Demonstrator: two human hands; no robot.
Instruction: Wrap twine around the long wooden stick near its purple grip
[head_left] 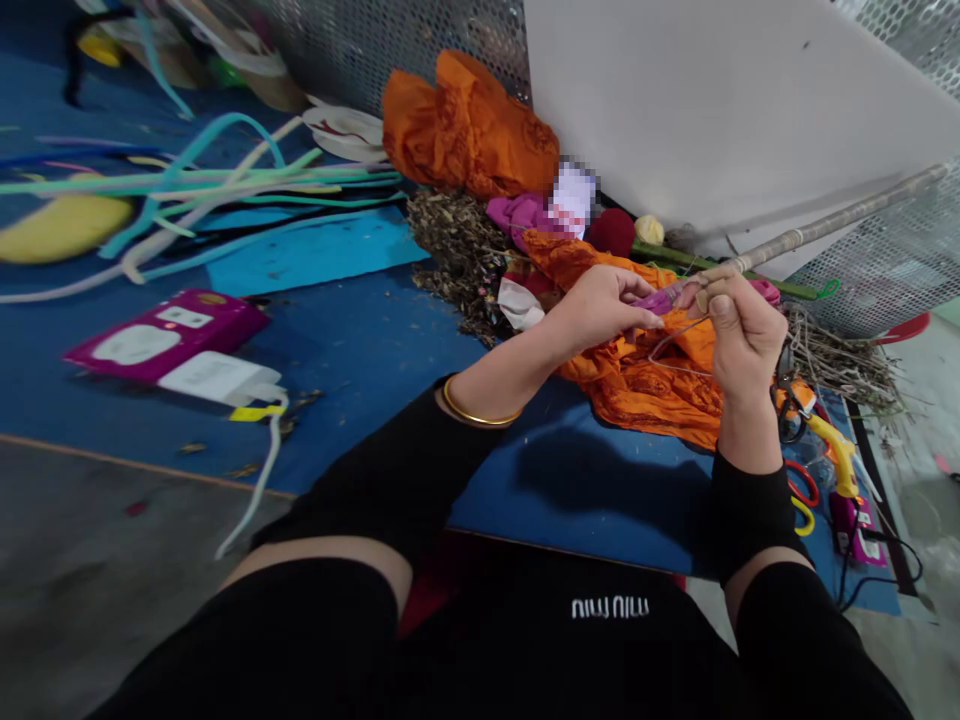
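A long stick [840,220] wrapped in brownish strips slants from the upper right down to my hands. My left hand [604,300], with a gold bangle at its wrist, pinches purple cloth [660,302] at the stick's lower end. My right hand [750,325] is closed at the wrapped part of the stick, with thin brown twine [660,345] in its fingers. The twine loops down between my hands. Orange patterned cloth [660,395] lies crumpled on the table beneath both hands. What my right fingers cover is hidden.
A dried plant heap [457,255], a phone [572,200] and an orange bundle [465,130] lie behind. Foam-like tubes [225,185] and a purple box [169,335] are left. Scissors [801,485] and a yellow glue gun [836,450] sit right, near the blue table's edge.
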